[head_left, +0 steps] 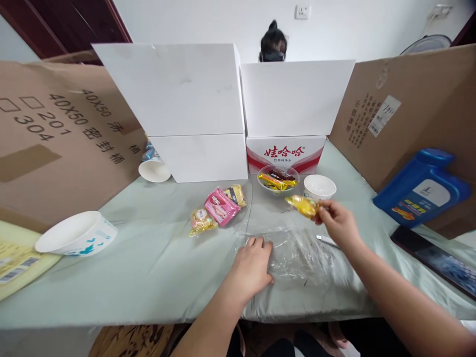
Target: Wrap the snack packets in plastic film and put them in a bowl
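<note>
My right hand [336, 220] pinches a yellow wrapped snack [303, 205] and holds it in the air, just left of a small white cup [320, 186]. My left hand [253, 267] lies on the left edge of a clear plastic bag [301, 253] spread on the table; its fingers are curled down against the plastic. Behind the bag a clear bowl [278, 179] contains yellow and dark snack packets. A pink packet [220, 206] and two yellow packets lie together on a clear lid to the left.
White boxes [186, 109] and a red-printed carton [284, 151] stand at the back, with a person's head behind them. Cardboard sheets wall both sides. A blue jug [422, 188], a dark phone [435, 258], a white bowl [76, 233] and a tipped paper cup [154, 169] lie around.
</note>
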{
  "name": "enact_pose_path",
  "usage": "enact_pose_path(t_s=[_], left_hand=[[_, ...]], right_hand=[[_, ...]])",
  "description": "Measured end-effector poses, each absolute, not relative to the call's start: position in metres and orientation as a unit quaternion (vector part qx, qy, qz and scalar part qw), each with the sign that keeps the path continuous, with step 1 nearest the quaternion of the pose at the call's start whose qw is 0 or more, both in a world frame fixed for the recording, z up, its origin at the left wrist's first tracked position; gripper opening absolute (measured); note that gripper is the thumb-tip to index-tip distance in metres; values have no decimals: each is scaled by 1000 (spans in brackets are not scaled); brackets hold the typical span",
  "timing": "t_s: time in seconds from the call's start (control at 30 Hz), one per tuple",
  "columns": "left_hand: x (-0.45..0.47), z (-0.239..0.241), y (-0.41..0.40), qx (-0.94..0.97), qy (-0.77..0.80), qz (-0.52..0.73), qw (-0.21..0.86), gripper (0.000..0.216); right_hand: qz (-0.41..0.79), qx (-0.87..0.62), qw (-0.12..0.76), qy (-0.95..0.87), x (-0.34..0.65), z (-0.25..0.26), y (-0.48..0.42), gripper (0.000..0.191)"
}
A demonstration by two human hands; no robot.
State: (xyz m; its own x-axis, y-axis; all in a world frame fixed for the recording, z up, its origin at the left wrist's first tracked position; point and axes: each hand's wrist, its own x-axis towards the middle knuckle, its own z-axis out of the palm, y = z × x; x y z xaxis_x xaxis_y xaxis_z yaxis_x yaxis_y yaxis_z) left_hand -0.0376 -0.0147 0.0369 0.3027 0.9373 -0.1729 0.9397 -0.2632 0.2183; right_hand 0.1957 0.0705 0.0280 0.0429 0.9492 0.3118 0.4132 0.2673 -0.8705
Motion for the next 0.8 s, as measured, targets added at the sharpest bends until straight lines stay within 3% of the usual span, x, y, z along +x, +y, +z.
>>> enact_pose_path(t_s=[0.1,0.17,0.27,0.4,0.53,0.63,0.73,0.8], left_hand=[[-37,37,-15,796,588,5,144,53],[-37,37,-15,795,589,5,143,52],[-38,38,-13,796,588,1,142,54],[-40,38,-12,801,581,3,147,56],[-42,39,-11,805,573,6,152,52],[-42,40,-12,801,576,-2,161,49],[-40,42,-14,800,579,-11,156,46],[-38,45,-18,802,578,-24,149,42]], right_hand=[[201,-575,483,-629,182,61,124,29],[142,-609,432,-650,168,74,163,33],[118,-630,381,-667,149,76,207,32],[110,-627,326,-699,134,66,228,47],[72,-595,329,-730,137,64,208,49],[53,-533,332,-776,145,58,167,37],[73,-441,274,-851,153,32,113,22],[54,-355,178,-916,158,8,82,36]])
